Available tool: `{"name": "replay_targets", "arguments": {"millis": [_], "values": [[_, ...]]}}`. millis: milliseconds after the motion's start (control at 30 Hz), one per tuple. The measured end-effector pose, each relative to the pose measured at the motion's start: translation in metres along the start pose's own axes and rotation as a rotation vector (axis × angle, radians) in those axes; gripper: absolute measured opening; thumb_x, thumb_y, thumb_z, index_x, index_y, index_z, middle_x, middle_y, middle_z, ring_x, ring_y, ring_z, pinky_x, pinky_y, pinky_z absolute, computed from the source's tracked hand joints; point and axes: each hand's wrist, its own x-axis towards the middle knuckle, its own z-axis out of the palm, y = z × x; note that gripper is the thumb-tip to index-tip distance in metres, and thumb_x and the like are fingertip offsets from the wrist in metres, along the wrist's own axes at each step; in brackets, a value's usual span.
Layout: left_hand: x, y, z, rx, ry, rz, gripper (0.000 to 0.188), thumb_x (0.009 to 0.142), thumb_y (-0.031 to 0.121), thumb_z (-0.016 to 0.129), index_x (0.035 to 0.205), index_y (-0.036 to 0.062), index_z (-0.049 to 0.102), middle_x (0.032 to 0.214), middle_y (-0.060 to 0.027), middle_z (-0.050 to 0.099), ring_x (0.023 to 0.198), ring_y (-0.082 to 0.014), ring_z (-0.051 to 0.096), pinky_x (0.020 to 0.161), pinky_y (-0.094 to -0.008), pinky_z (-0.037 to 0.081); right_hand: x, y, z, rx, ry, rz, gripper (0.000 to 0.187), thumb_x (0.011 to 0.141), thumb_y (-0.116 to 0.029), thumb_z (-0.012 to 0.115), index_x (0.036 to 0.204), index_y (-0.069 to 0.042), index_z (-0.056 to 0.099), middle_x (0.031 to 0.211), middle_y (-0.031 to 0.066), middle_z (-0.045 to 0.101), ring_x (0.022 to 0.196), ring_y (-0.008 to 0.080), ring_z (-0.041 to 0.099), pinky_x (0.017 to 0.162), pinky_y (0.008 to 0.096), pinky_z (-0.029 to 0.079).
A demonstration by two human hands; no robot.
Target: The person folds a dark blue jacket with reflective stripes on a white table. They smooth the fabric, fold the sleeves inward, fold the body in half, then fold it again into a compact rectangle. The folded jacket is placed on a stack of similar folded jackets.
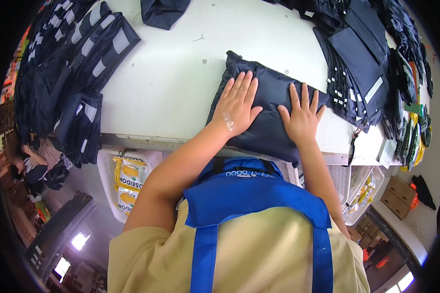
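A folded, dark navy piece of shiny fabric [271,122], puffy like a small cushion, lies tilted at the front edge of the white table [166,88]. Its near end reaches over the edge toward my blue apron [249,195]. My left hand [237,105] rests flat on its left half, fingers stretched toward the far side and thumb out. On the right half lies my right hand [300,115], palm down with the fingers spread. Neither hand grips anything. A clear, shiny patch [228,121] sits on the back of my left wrist.
Stacks of dark garments with grey patches [107,44] cover the table's left side. More dark fabric piles [359,63] lie at the right. One dark piece [164,12] is at the far edge. White baskets [107,188] with yellow-white packages hang below the tabletop. Cartons [398,195] stand at right.
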Motion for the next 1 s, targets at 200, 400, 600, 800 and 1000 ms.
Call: {"name": "replay_targets", "arguments": {"millis": [200, 400, 600, 800, 1000], "values": [[0.003, -0.007, 0.016, -0.043, 0.007, -0.026, 0.068, 0.093, 0.039, 0.050, 0.146, 0.0027, 0.029, 0.153, -0.0186, 0.025, 0.143, -0.0337, 0.022, 0.115, -0.0476, 0.016, 0.003, -0.003, 0.020, 0.043, -0.004, 0.048, 0.066, 0.086, -0.058, 0.053, 0.143, -0.027, 0.041, 0.152, 0.0101, 0.031, 0.139, 0.0439, 0.020, 0.105, 0.0708, 0.012], [0.007, -0.011, 0.009, -0.098, 0.161, -0.303, 0.074, 0.079, 0.033, 0.069, 0.137, -0.0037, 0.040, 0.139, -0.0281, 0.040, 0.132, -0.0419, 0.034, 0.111, -0.0492, 0.024, 0.000, 0.007, 0.019, 0.175, 0.113, 0.088, 0.069, 0.082, -0.057, 0.059, 0.139, -0.021, 0.046, 0.148, 0.0128, 0.035, 0.139, 0.0393, 0.024, 0.107, 0.0660, 0.014], [0.006, -0.026, -0.055, -1.488, -0.387, -0.768, 0.053, 0.093, 0.036, 0.056, 0.134, 0.0037, 0.047, 0.133, -0.0099, 0.052, 0.121, -0.0239, 0.050, 0.098, -0.0398, 0.042, -0.039, -0.036, -0.048, 0.938, -0.020, 0.132, 0.094, 0.074, -0.054, 0.071, 0.141, 0.000, 0.032, 0.140, 0.0323, 0.034, 0.130, 0.0496, 0.033, 0.108, 0.0552, 0.026], [0.048, 0.140, -0.124, -1.499, -0.768, 0.023, 0.090, 0.089, 0.065, 0.044, 0.151, 0.0050, 0.019, 0.154, -0.0129, 0.024, 0.140, -0.0292, 0.029, 0.111, -0.0451, 0.029, -0.094, 0.052, -0.159, 1.354, 0.197, 0.334, 0.106, 0.066, -0.039, 0.082, 0.141, 0.006, 0.023, 0.129, 0.0267, 0.047, 0.118, 0.0329, 0.052, 0.099, 0.0416, 0.043], [0.037, 0.225, -0.088, -1.106, -1.011, 0.748, 0.087, 0.088, 0.060, 0.053, 0.151, 0.0094, 0.020, 0.155, -0.0275, 0.007, 0.145, -0.0369, 0.007, 0.116, -0.0442, 0.014, -0.270, 0.213, -0.142, 1.630, 0.646, 0.987, 0.046, 0.083, -0.023, 0.062, 0.120, 0.002, 0.058, 0.103, 0.0108, 0.065, 0.086, 0.0205, 0.064, 0.078, 0.0283, 0.052]]}}
